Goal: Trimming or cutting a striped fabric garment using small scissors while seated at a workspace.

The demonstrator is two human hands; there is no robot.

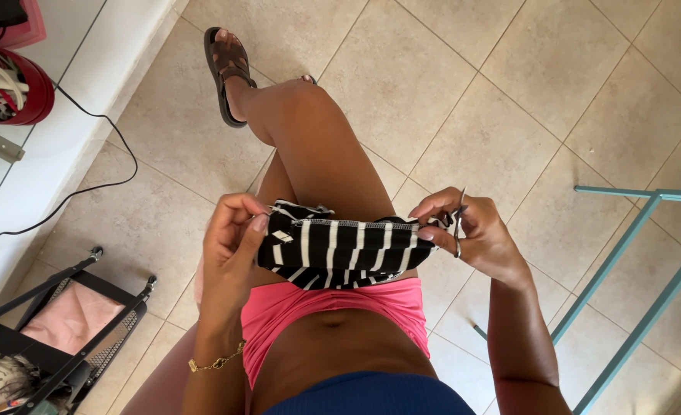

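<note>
I hold a black-and-white striped piece of fabric (340, 250) stretched over my lap between both hands. My left hand (233, 238) pinches its left end near a small white tag. My right hand (471, 230) grips the right end and also holds a small pair of metal scissors (458, 227), blades pointing up. I sit with crossed legs in pink shorts (333, 303); one foot wears a dark sandal (226, 69).
The floor is beige tile. A black folding rack (63, 323) with a pink cloth stands at lower left. A teal metal frame (640, 253) is at right. A black cable (86, 154) runs along the white ledge near a red round container (9, 84).
</note>
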